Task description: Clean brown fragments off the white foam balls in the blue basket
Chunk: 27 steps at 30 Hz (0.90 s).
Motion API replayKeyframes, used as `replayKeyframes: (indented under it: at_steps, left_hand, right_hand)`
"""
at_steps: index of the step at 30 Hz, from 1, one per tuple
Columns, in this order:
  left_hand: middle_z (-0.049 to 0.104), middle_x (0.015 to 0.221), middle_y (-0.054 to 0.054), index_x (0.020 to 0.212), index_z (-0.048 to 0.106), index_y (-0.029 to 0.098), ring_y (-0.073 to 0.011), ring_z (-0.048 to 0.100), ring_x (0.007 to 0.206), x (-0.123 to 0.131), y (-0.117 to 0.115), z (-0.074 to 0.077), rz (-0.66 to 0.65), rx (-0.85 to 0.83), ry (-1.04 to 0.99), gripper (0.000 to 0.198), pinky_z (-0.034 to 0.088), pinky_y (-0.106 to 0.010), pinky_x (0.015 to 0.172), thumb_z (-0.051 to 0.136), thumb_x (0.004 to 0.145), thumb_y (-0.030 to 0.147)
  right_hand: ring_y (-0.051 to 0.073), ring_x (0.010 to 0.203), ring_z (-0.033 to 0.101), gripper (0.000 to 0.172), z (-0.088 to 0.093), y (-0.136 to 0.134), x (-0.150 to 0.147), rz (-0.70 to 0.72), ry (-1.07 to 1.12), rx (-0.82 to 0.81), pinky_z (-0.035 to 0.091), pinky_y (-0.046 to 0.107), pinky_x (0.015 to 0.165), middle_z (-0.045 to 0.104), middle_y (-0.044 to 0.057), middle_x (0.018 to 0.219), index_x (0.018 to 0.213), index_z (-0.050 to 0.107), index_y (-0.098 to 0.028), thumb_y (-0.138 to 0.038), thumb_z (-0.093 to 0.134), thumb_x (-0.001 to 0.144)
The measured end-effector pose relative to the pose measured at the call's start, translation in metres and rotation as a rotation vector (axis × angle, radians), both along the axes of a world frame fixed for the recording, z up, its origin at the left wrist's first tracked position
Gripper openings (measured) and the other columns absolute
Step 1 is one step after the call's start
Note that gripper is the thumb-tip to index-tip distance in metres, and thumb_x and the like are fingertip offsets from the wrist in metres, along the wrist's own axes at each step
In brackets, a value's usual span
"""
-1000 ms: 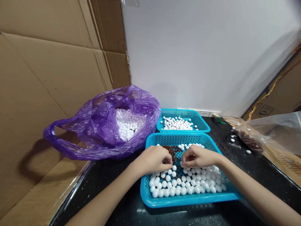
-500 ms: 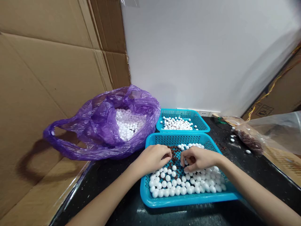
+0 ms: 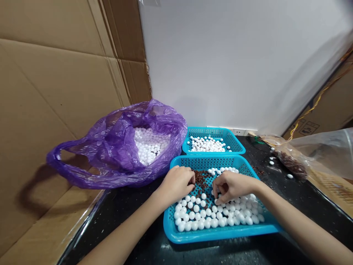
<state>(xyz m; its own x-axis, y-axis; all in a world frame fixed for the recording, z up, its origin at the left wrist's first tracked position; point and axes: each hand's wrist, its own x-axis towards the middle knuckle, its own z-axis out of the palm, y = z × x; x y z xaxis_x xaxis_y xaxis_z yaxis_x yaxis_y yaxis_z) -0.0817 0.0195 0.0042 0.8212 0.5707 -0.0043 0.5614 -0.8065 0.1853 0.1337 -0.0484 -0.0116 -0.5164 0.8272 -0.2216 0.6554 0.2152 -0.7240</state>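
Observation:
A blue plastic basket in front of me holds many white beads and a patch of small dark red-brown beads. My left hand rests inside it at the left, its fingers curled down onto the dark beads. My right hand is just to the right, fingers bent and pinched among the white beads. What either hand grips is too small to make out.
A second blue basket with white beads stands behind. A purple plastic bag full of white beads lies left. A clear bag with dark beads and stray white beads lies right. Cardboard stands at the left, a white wall behind.
Both hands have shifted slightly within the basket. The left fingers moved up onto the dark beads, and the right hand dropped lower among the white ones.

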Motion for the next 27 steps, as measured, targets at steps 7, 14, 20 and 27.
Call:
replayKeyframes:
  at_steps: [7, 14, 20, 27]
  left_hand:
    - [0.067, 0.085, -0.001, 0.078, 0.065, 0.018, -0.0213, 0.06, 0.085, -0.0004, 0.0003, -0.0004, -0.024, 0.027, 0.015, 0.011, 0.039, -0.033, 0.072, 0.056, 0.072, 0.016]
    - [0.066, 0.084, -0.001, 0.076, 0.064, 0.018, -0.0207, 0.059, 0.084, -0.0014, -0.0003, -0.0004, -0.035, 0.014, 0.005, 0.01, 0.038, -0.032, 0.072, 0.055, 0.072, 0.016]
    - [0.063, 0.087, -0.002, 0.082, 0.061, 0.019, -0.0202, 0.056, 0.086, -0.0023, -0.0001, -0.0022, -0.052, 0.031, -0.037, 0.015, 0.037, -0.032, 0.072, 0.053, 0.071, 0.013]
    - [0.061, 0.086, -0.003, 0.082, 0.061, 0.018, -0.0211, 0.054, 0.087, -0.0033, -0.0019, -0.0029, -0.07, 0.079, -0.031, 0.016, 0.036, -0.034, 0.074, 0.048, 0.074, 0.013]
  right_hand:
    - [0.009, 0.049, 0.051, 0.02, 0.0025, 0.0007, -0.0019, -0.007, 0.054, 0.03, 0.035, 0.017, 0.046, 0.057, -0.003, 0.054, 0.083, 0.068, -0.013, -0.029, 0.071, 0.073]
    - [0.01, 0.051, 0.053, 0.02, 0.0, 0.0005, -0.0008, -0.012, 0.049, 0.015, 0.036, 0.017, 0.047, 0.059, -0.002, 0.057, 0.083, 0.068, -0.013, -0.03, 0.07, 0.073]
    - [0.01, 0.051, 0.054, 0.019, 0.0007, 0.0013, -0.0019, -0.019, 0.049, 0.003, 0.037, 0.018, 0.047, 0.059, -0.002, 0.057, 0.082, 0.068, -0.013, -0.03, 0.07, 0.073]
    - [0.011, 0.052, 0.054, 0.018, 0.0016, 0.0018, -0.0029, -0.021, 0.057, -0.005, 0.037, 0.018, 0.048, 0.06, -0.001, 0.058, 0.082, 0.067, -0.013, -0.029, 0.07, 0.073]
